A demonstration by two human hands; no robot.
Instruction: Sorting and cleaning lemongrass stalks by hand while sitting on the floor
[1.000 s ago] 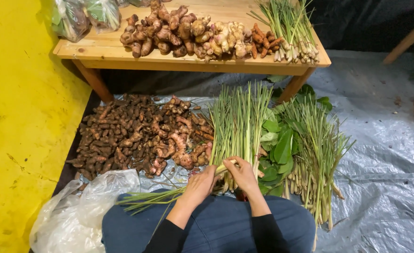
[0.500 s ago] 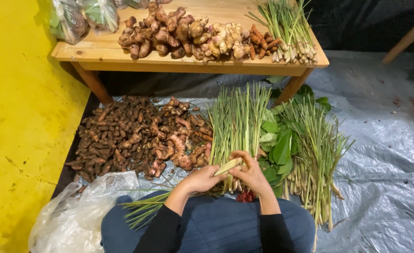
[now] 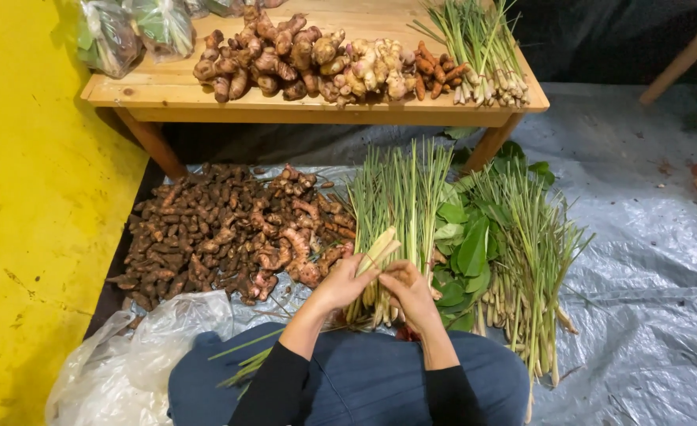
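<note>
My left hand point(image 3: 341, 285) and my right hand point(image 3: 408, 290) meet over my lap and together grip a few pale lemongrass stalks point(image 3: 378, 249) by their thick ends. The stalks stick up and away from me, over the big lemongrass bundle point(image 3: 400, 197) lying on the grey tarp point(image 3: 640, 260). Some green stalks point(image 3: 246, 364) lie across my left knee. Both sleeves are black and my trousers are dark blue.
A heap of brown roots point(image 3: 222, 233) lies left of the lemongrass. Green leaves point(image 3: 468, 241) and another stalk bundle point(image 3: 526, 252) lie to the right. A wooden table point(image 3: 167, 91) beyond carries ginger-like roots point(image 3: 301, 55). A clear plastic bag point(image 3: 136, 347) sits at my left knee.
My hands have lifted from the tarp and come together, raising a few lemongrass stalks by their ends. The camera has tilted slightly, so the table looks nearer.
</note>
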